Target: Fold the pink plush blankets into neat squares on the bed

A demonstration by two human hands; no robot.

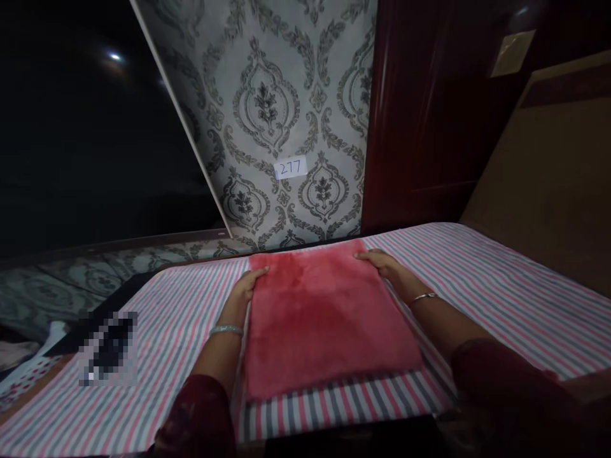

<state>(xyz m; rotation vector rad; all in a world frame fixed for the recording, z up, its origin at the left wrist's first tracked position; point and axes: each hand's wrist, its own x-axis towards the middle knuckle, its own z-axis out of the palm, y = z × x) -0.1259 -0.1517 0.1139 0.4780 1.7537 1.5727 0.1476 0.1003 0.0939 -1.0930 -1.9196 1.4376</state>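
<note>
A red, plush-looking cloth (329, 318), roughly square, lies on a striped table cover (443, 286) in front of me. My left hand (249, 284) grips its left side near the far corner, thumb on top and fingers hidden beneath. On the opposite side my right hand (380, 262) has hold of the edge near the far right corner, its thumb also showing on top. The cloth's near edge rests close to the front of the table and looks slightly fuzzy.
A large dark screen (95, 140) stands at the back left. Patterned wallpaper with a label reading 277 (291, 166) is behind the table. A brown board-like panel (548, 172) leans at the right. A blurred-out object (109, 348) lies at the left, near dotted fabric (33, 375).
</note>
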